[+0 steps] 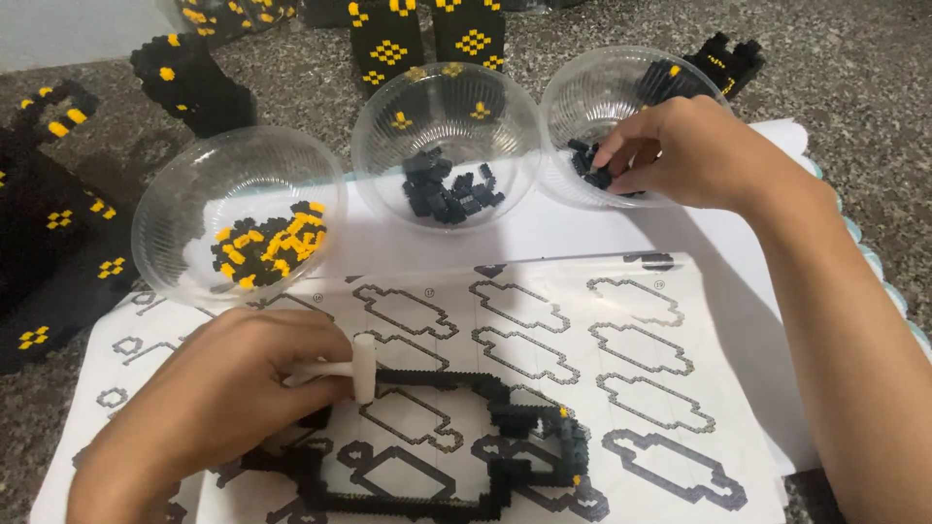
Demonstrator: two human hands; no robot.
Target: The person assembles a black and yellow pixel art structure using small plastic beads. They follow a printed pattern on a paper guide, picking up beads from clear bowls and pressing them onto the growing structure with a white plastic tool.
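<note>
Far left: assembled black block pieces with yellow dots [53, 223] lie on the speckled stone tabletop [854, 87]. Beside them stands the left clear bowl [184, 194], holding mixed yellow and black small blocks [269, 245].

Below that bowl, the left hand [209, 403] rests on the instruction sheet [641, 388], which is printed with outline shapes. Its grip is closed around a small white mallet [351, 368]; the mallet head stands upright, touching the top edge of the black block frame [456, 442]. The frame lies flat on the sheet, just right of the left hand, with two yellow studs visible on its right portion.

Centre: the middle clear bowl [388, 126] contains black blocks [451, 191] only. Behind it, two upright black panels with yellow diamond patterns [427, 37] stand on the tabletop.

Right: the right clear bowl [582, 97] holds further black pieces [590, 167]. The right hand [694, 150] reaches into it from the right, fingertips pinched together among those pieces; whether a piece is actually held cannot be determined. The forearm crosses the sheet's right edge. More assembled black parts [730, 56] sit behind this bowl
</note>
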